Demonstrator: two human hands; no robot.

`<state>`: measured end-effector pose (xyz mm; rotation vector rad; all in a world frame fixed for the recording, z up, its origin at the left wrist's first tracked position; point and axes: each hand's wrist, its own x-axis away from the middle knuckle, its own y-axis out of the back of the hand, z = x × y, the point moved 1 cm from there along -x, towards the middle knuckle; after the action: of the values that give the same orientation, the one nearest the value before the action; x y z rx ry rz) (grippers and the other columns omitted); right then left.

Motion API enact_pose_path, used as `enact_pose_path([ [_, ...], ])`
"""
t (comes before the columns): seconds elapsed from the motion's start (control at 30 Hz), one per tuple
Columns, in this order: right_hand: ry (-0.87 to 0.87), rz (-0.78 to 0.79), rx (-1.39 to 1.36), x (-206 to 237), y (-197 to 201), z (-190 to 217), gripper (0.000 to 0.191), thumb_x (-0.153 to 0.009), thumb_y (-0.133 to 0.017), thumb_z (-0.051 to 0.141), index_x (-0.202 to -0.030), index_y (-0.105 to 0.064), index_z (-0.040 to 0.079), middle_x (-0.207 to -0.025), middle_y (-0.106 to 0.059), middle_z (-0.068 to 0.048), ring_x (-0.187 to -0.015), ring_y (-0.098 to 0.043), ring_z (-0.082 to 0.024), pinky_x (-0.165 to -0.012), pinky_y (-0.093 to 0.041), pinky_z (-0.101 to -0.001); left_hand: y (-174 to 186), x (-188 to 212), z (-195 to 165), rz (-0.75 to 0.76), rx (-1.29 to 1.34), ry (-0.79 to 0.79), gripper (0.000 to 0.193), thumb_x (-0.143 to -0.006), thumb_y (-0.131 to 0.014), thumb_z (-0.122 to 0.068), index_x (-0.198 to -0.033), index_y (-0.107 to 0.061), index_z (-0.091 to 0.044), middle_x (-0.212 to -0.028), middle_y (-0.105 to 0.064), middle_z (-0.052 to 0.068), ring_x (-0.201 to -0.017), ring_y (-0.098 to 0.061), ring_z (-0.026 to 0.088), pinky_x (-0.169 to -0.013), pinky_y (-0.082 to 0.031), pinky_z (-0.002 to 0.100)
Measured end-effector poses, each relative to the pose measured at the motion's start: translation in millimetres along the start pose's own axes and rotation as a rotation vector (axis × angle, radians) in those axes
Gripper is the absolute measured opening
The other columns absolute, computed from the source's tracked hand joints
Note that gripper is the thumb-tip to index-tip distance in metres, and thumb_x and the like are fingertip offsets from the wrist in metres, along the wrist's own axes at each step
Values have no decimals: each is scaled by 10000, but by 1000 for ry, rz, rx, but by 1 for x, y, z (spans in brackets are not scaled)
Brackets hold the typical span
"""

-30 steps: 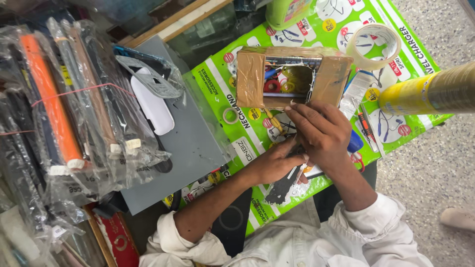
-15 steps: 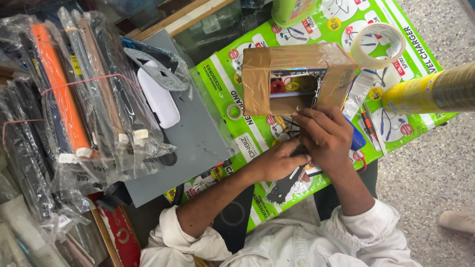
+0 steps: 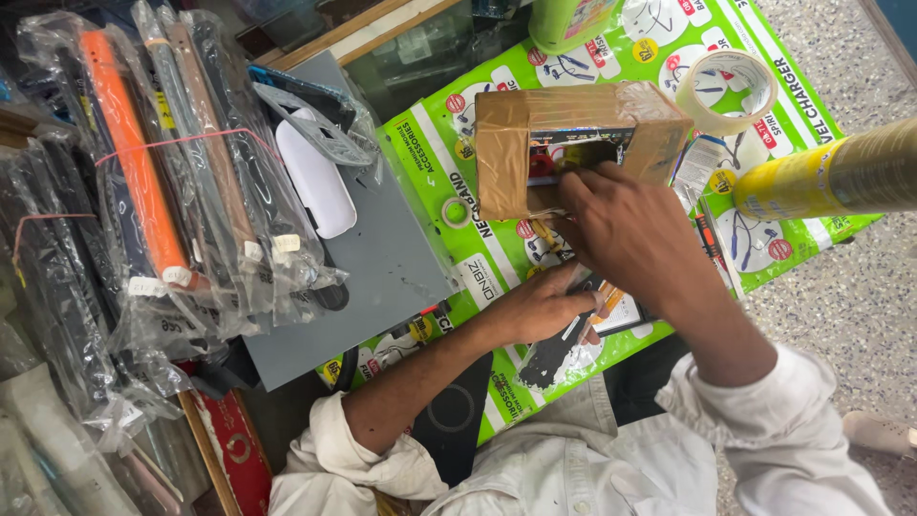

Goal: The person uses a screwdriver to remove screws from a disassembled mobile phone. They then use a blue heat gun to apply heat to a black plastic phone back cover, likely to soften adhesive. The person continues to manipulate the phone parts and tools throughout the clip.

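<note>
Landmark: the taped cardboard box (image 3: 573,143) on the green printed mat (image 3: 812,105) covering the bench.

Your right hand (image 3: 630,234) sits at the box's near side, fingers curled and reaching into the cut-out opening in its face. Can't tell whether it grips anything; the fingertips are hidden at the opening.

Your left hand (image 3: 544,306) is below the box, toward you, resting on the mat. It is partly closed around a small orange-handled tool (image 3: 604,301), with a dark flat phone-like item (image 3: 564,349) lying just beneath it. The exact grip is unclear, since the right wrist covers part of it.

Outward from the box:
- Right of it, nearly touching: a roll of clear tape (image 3: 726,91), lying flat.
- Further right, near the mat's edge: a yellow cylinder (image 3: 831,182), lying on its side and running out of frame.
- Above it, at the mat's far edge: a green container (image 3: 568,19), only the base visible.
- Left of it, close by on the mat: a small tape ring (image 3: 457,212).
- Further left: a grey board (image 3: 382,268), with a white oval case (image 3: 315,186) on it.
- Far left: stacked phone covers in clear plastic bags (image 3: 143,191), one orange, bundled with rubber bands.
- Below and left of the box, beside your left sleeve: a red box (image 3: 229,444).
</note>
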<state>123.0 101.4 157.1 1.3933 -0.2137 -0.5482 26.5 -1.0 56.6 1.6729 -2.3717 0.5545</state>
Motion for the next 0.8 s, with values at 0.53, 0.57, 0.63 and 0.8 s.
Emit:
enact_pose_path([
  [0.53, -46, -105, 194, -10, -30, 0, 262, -839, -689, 205, -1030, -642, 31, -897, -639, -99, -890, -624, -286, -758, -501, -422, 1, -8, 16, -48, -117, -57, 344, -972, -562, -244, -1227, -604, -17, -997, -760, 106, -754, -782, 213, -781, -581, 314],
  [0.57, -39, -96, 167, -7, -30, 2, 304, -842, -697, 214, -1059, -637, 10, -907, -637, -114, -888, -624, -298, -743, -502, -426, 1, -9, 18, -35, -119, -58, 311, -976, -562, -249, -1162, -633, -10, -986, -763, 104, -758, -787, 210, -782, -583, 310],
  [0.63, -19, -80, 112, 2, -28, 4, 389, -849, -715, 234, -1117, -626, -33, -925, -633, -143, -883, -623, -321, -713, -503, -432, 2, -10, 20, -14, -123, -62, 297, -986, -564, -260, -1030, -691, 4, -963, -770, 99, -766, -799, 202, -784, -585, 304],
  [0.8, -81, -1, -92, 11, -22, 5, 401, -828, -741, 243, -1093, -587, -15, -960, -632, -192, -886, -632, -380, -744, -515, -476, 0, -8, 20, -17, -112, -39, 280, -966, -572, -252, -987, -691, 0, -930, -761, 109, -762, -793, 208, -746, -599, 317],
])
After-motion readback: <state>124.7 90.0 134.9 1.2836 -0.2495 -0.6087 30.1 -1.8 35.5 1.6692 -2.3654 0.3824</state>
